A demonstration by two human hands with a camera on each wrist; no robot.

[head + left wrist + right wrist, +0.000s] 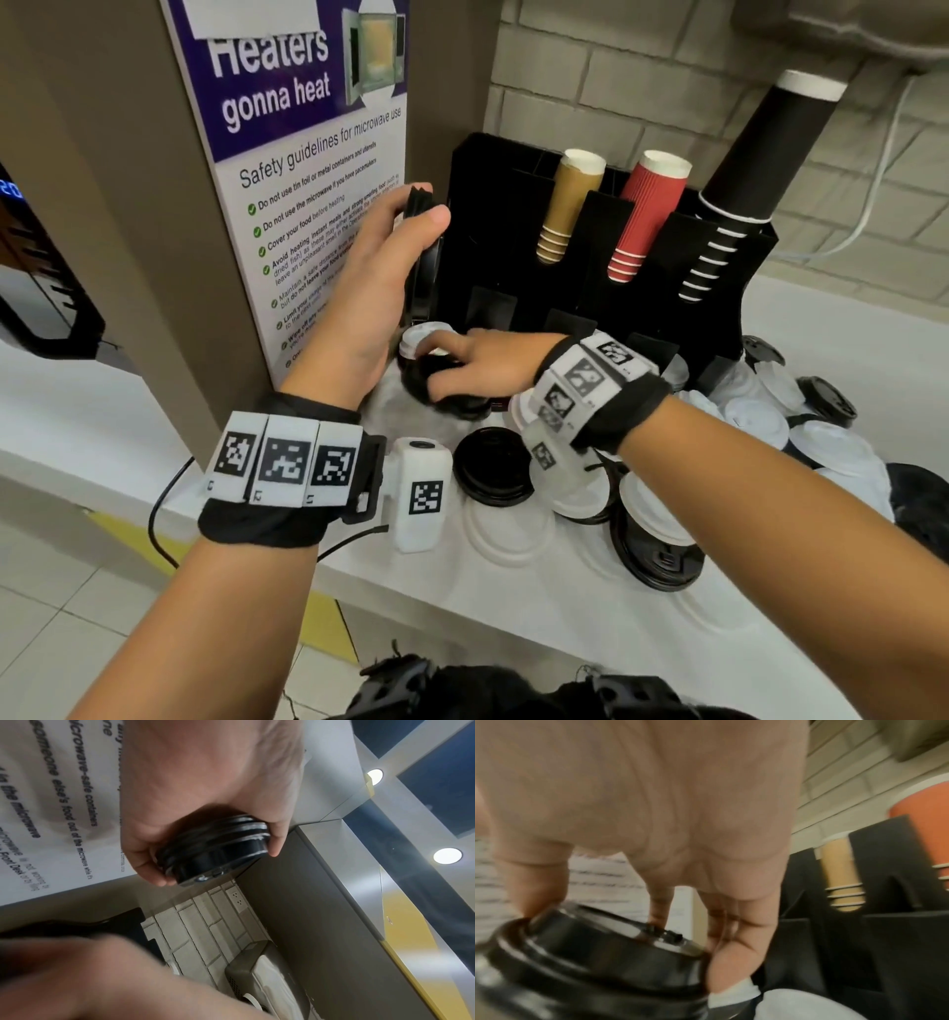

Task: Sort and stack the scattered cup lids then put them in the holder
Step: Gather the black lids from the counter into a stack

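Two hands grip glossy round plastic: left hand [375,272] clasps a stack of black lids [213,847] beside the black holder [513,216]; right hand [482,362] clamps a ridged black lid [598,953].

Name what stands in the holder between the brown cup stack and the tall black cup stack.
In the head view, a red cup stack stands in the black holder, between the brown cup stack and the tall black cup stack.
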